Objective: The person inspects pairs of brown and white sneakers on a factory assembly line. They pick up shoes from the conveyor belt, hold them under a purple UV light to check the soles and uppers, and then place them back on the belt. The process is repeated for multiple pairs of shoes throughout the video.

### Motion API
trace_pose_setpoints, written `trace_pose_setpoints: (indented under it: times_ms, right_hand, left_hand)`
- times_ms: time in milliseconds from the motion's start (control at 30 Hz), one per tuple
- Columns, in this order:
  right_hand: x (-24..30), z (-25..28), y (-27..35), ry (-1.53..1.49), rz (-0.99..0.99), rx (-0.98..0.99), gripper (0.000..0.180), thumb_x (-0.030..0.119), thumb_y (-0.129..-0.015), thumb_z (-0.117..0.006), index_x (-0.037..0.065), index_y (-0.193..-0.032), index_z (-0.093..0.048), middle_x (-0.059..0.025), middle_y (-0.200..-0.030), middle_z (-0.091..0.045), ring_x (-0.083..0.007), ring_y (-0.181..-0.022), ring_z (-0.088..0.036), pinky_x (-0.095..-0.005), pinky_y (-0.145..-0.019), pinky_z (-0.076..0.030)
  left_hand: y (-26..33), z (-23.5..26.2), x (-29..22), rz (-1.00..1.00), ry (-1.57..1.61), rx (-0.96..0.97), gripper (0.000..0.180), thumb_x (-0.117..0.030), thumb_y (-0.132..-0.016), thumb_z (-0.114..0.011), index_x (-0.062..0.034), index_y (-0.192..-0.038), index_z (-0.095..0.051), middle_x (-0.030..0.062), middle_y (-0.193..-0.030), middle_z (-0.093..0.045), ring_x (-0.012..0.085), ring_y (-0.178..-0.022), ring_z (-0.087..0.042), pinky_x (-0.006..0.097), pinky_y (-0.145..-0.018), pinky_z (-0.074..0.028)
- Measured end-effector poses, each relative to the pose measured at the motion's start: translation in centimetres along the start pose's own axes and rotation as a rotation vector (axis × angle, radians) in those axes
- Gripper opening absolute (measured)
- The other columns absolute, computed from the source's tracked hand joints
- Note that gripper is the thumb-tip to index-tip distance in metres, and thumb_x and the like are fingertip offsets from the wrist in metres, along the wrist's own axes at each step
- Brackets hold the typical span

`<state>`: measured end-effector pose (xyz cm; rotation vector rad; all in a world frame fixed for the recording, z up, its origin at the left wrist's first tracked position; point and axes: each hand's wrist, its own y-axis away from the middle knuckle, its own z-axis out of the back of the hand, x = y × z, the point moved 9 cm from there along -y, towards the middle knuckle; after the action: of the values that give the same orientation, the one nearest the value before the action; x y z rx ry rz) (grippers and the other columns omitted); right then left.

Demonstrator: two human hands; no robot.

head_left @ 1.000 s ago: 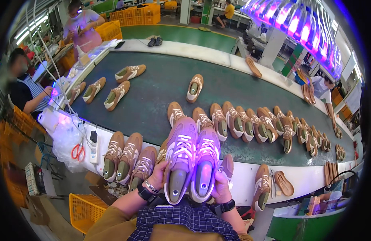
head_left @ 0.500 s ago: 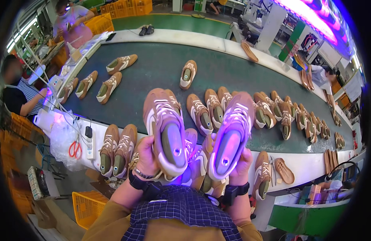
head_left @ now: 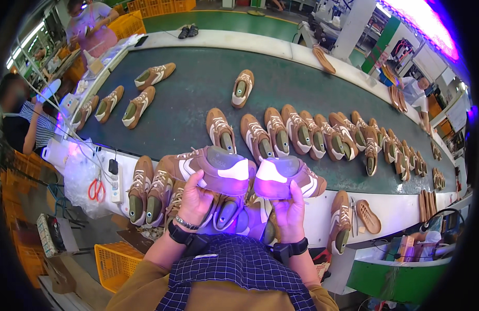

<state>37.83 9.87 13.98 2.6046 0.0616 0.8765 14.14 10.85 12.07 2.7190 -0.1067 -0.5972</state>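
Observation:
My left hand (head_left: 195,202) is closed on a brown sneaker (head_left: 206,168) with white stripes and a white heel patch, its toe pointing left. A matching sneaker (head_left: 291,177) is gripped in my right hand (head_left: 290,211), toe to the right. The two heels face each other with a narrow gap, lit purple. Both shoes are held above the near edge of the bench, over more brown sneakers, partly hidden by my hands. Beside my left hand two sneakers (head_left: 157,196) stand on the white ledge. Right of my right hand lies a single sneaker (head_left: 340,220).
A dark green belt (head_left: 187,109) carries several brown sneakers (head_left: 301,129). A loose sole (head_left: 368,216) lies on the near ledge at right, red scissors (head_left: 96,190) and a power strip (head_left: 115,187) at left. A yellow crate (head_left: 117,264) stands below. Other people work at the far left and right.
Both held sneakers have turned from toes up and away to lying sideways, heels together, and are lower. Sneakers behind them on the belt now show.

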Motion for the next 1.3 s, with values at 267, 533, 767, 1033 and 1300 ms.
trace_pose_setpoints:
  times_ms: [267,533,767,1033,1300]
  right_hand:
    - [-0.6,-0.4,0.3,0.061,0.006,-0.011,0.038,0.027,-0.088,-0.055,0.006,-0.119,-0.047,-0.0084,-0.112,-0.057,-0.021,-0.101,-0.057,-0.0365,-0.084,-0.05]
    - [-0.9,-0.6,0.5,0.084,0.0,-0.011,0.04,0.028,-0.087,-0.056,0.007,-0.12,-0.046,-0.0075,-0.111,-0.057,-0.0196,-0.099,-0.057,-0.0345,-0.082,-0.051]
    - [-1.3,-0.2,0.7,0.113,-0.014,-0.009,0.038,0.027,-0.088,-0.055,0.006,-0.119,-0.047,-0.0074,-0.111,-0.057,-0.0194,-0.099,-0.058,-0.0344,-0.082,-0.05]
    - [-1.2,0.0,0.8,0.143,0.002,-0.026,0.034,0.026,-0.089,-0.053,0.005,-0.115,-0.05,-0.0065,-0.107,-0.059,-0.0182,-0.095,-0.059,-0.0328,-0.079,-0.052]
    - [0.1,-0.5,1.2,0.178,0.058,0.016,0.033,0.016,-0.088,-0.054,0.003,-0.117,-0.047,-0.0083,-0.107,-0.057,-0.0183,-0.094,-0.06,-0.0316,-0.078,-0.052]
  left_hand:
    - [0.0,0.0,0.5,0.02,0.023,-0.023,0.032,-0.015,-0.081,-0.061,-0.0042,-0.11,-0.054,0.0074,-0.106,-0.061,0.0209,-0.099,-0.058,0.037,-0.089,-0.047]
    - [0.0,0.6,0.8,0.039,0.014,-0.056,0.033,-0.017,-0.082,-0.061,-0.0041,-0.111,-0.053,0.008,-0.108,-0.059,0.0217,-0.102,-0.056,0.039,-0.09,-0.045]
    - [0.5,0.7,0.8,0.038,0.006,-0.074,0.032,-0.018,-0.081,-0.061,-0.0043,-0.11,-0.054,0.0075,-0.107,-0.06,0.0215,-0.101,-0.056,0.039,-0.09,-0.045]
    - [0.6,1.3,0.7,0.024,-0.046,-0.043,0.036,-0.019,-0.081,-0.06,-0.006,-0.113,-0.052,0.007,-0.109,-0.06,0.0219,-0.102,-0.056,0.04,-0.089,-0.046]
    - [1.7,-1.0,-0.9,-0.088,-0.147,-0.012,0.035,-0.018,-0.081,-0.061,-0.0042,-0.111,-0.053,0.0062,-0.104,-0.062,0.0193,-0.097,-0.058,0.037,-0.087,-0.046]
